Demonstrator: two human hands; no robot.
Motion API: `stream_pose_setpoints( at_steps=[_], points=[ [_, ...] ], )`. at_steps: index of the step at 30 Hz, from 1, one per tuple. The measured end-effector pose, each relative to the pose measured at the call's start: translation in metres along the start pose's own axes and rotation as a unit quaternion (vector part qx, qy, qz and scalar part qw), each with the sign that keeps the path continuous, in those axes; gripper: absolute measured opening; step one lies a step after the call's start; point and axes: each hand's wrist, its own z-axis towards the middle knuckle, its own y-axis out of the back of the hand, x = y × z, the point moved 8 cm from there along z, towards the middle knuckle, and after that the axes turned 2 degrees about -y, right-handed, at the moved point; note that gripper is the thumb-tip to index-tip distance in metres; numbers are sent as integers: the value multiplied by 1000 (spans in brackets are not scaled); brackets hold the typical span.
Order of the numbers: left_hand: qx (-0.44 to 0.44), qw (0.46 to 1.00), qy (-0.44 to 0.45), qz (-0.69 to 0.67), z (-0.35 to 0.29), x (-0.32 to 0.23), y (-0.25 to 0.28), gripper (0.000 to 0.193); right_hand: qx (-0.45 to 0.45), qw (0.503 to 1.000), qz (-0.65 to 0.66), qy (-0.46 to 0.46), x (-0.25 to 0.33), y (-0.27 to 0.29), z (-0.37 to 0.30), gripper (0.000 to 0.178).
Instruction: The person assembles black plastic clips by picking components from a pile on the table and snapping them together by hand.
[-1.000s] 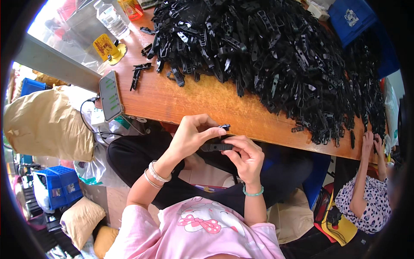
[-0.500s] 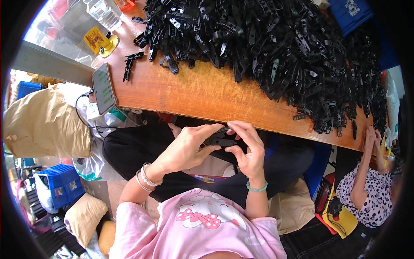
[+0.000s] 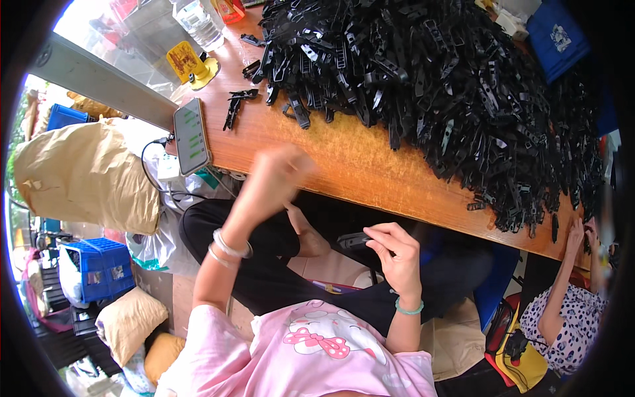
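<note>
My right hand point(image 3: 398, 259) pinches a black plastic part point(image 3: 354, 241) between thumb and fingers, above my lap and a little in front of the table's near edge. My left hand point(image 3: 274, 180) is over the table's front edge, smeared by motion; whether its fingers hold anything cannot be made out. Beyond it a big pile of black plastic parts point(image 3: 423, 86) covers much of the wooden table point(image 3: 331, 155). A few loose black parts point(image 3: 237, 106) lie apart from the pile on the left.
A phone point(image 3: 191, 137) with a cable leans at the table's left edge. Behind it stand a yellow holder point(image 3: 192, 65) and a clear bottle point(image 3: 198, 25). A blue bin point(image 3: 555, 40) is at the far right. Another person's hands point(image 3: 577, 235) are at the table's right end.
My left hand has let go of the black plastic part and moved up over the table edge. My right hand keeps the part, now slightly lower and further right. The view has shifted a little.
</note>
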Motion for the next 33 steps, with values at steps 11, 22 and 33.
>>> stream_pose_setpoints(
  at_steps=[11, 22, 33],
  points=[
    [-262, 912, -13, 315, 64, 98, 98, 21, -26, 997, 30, -65, -19, 2, -14, 15],
    [-85, 965, -124, 215, 64, 32, 32, 18, -57, 992, 50, -104, -33, 17, -19, 15],
    [97, 981, -34, 167, 69, 30, 14, 14, -371, 919, -68, -113, -52, 117, -46, 13]
  ],
)
